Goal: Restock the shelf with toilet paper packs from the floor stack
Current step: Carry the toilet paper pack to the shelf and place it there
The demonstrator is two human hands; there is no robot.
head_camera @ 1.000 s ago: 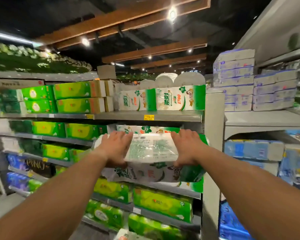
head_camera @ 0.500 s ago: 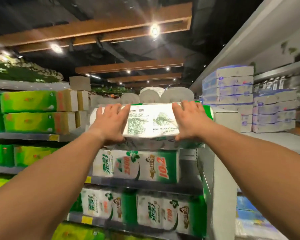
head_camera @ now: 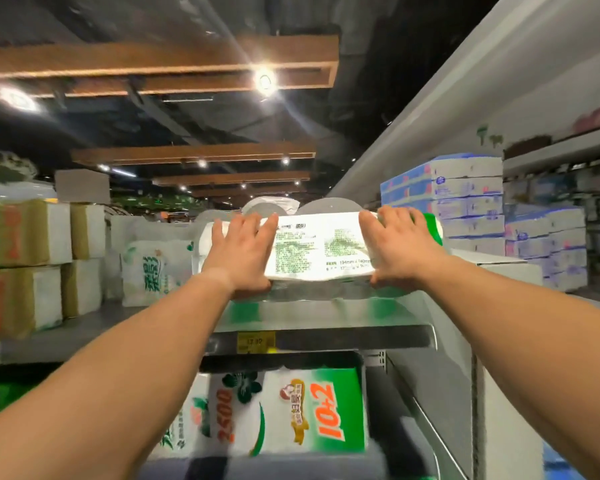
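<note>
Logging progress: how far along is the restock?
Done: shelf below already holds a green pack. In hand: left hand and right hand hold a pack over the top shelf. Left: push it in; the floor stack isn't in view.

Both arms stretch forward and up toward frame center, forearms bare. Left hand (head_camera: 240,252) and right hand (head_camera: 397,249) sit mid-frame, level, well apart, palms forward, fingers spread pointing up, thumbs tucked low, gripping a pack (head_camera: 317,249) between them.
</note>
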